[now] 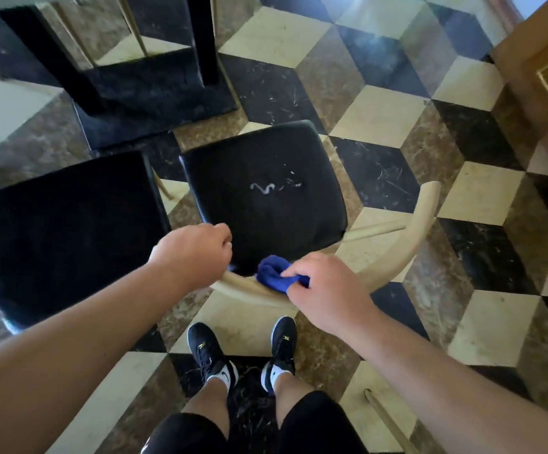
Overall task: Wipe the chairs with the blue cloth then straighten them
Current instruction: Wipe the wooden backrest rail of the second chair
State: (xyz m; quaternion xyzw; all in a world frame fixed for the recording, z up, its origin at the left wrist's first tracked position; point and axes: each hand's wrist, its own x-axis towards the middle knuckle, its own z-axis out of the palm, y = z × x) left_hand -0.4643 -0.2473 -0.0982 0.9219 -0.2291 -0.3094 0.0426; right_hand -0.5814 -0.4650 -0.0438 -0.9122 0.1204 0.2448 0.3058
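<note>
Soft daylight falls from the far right, glaring on the glossy checkered marble floor [377, 54]; edges bend, far corners blur.

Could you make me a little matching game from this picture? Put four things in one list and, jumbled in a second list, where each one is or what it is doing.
Things:
1. blue cloth
2. left hand
3. white smear
4. black shoes

Places or states:
A. on the patterned floor, behind the chair
B. bunched in the right hand, on the pale wooden backrest
C. on the black seat of the right-hand chair
D. closed at the backrest's left end, with no cloth

Pairs: 1-B, 2-D, 3-C, 4-A
</note>
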